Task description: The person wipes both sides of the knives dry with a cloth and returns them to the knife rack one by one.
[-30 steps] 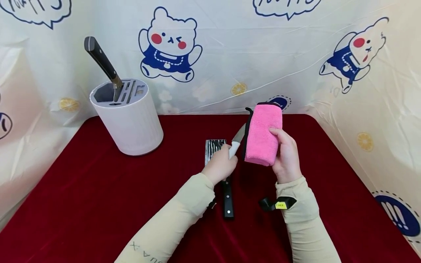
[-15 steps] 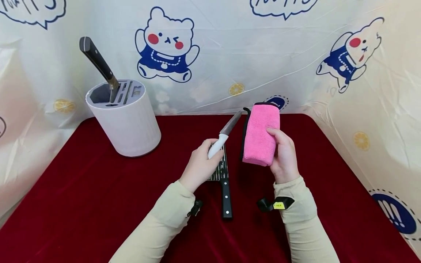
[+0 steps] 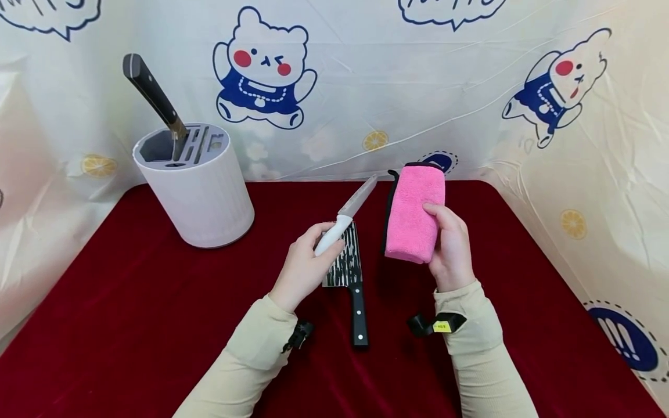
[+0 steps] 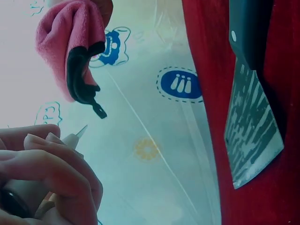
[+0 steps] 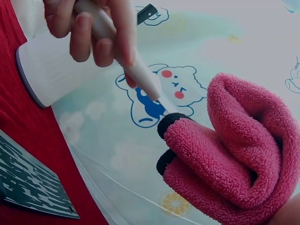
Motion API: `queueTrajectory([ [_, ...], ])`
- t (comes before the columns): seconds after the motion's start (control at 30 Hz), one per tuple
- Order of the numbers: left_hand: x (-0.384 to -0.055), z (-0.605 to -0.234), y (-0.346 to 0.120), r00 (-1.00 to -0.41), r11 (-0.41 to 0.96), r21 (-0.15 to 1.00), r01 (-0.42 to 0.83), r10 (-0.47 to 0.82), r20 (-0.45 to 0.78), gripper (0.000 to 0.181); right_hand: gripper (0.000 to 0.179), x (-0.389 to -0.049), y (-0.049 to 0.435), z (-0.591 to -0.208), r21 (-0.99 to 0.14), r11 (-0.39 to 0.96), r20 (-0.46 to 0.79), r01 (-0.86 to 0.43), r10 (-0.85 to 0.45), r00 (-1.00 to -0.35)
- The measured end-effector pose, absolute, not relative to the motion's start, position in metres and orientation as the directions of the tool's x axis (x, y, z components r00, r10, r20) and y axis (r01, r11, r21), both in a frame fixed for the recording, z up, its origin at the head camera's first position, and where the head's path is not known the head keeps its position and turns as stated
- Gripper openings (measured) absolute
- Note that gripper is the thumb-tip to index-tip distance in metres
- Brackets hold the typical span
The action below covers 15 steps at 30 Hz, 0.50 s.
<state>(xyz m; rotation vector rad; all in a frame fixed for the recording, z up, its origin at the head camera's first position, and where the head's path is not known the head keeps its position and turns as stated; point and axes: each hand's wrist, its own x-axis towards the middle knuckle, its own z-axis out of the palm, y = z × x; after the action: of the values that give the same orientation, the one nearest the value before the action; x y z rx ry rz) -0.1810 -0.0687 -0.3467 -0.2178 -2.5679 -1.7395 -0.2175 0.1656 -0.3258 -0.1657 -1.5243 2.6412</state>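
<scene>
My left hand (image 3: 304,261) grips the white handle of a small knife (image 3: 357,196), its blade pointing up and to the right. In the right wrist view the fingers curl round that white handle (image 5: 140,77). My right hand (image 3: 453,247) holds a folded pink towel (image 3: 415,215) with black edging, thumb on its front face. The blade stands just left of the towel in the head view. Under the left hand a cleaver (image 3: 358,313) with a black handle and a streaked black-and-silver blade lies on the table.
A white round knife block (image 3: 201,203) stands at the back left, with a black-handled knife (image 3: 157,96) leaning in its top. Dark red cloth covers the table (image 3: 172,325). A printed plastic sheet (image 3: 345,75) hangs behind it.
My left hand has drawn the knife left and down, away from the towel, uncovering more of the cleaver. The right hand and towel have stayed nearly still.
</scene>
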Motion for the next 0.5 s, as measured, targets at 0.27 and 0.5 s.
queueTrajectory([
  [0.27, -0.1815, -0.3504, -0.07, -0.986, 0.338, 0.928, 0.158, 0.102, 0.13, 0.043, 0.01, -0.2162, 0.1654, -0.3262, -0.878, -0.476, -0.038, -0.052, 0.176, -0.984],
  [0.5, -0.1752, -0.3449, -0.0699, -0.986, 0.293, 0.943, 0.157, 0.096, 0.135, 0.039, 0.012, -0.2166, 0.1619, -0.3252, -0.908, -0.411, -0.005, -0.082, 0.206, -0.978],
])
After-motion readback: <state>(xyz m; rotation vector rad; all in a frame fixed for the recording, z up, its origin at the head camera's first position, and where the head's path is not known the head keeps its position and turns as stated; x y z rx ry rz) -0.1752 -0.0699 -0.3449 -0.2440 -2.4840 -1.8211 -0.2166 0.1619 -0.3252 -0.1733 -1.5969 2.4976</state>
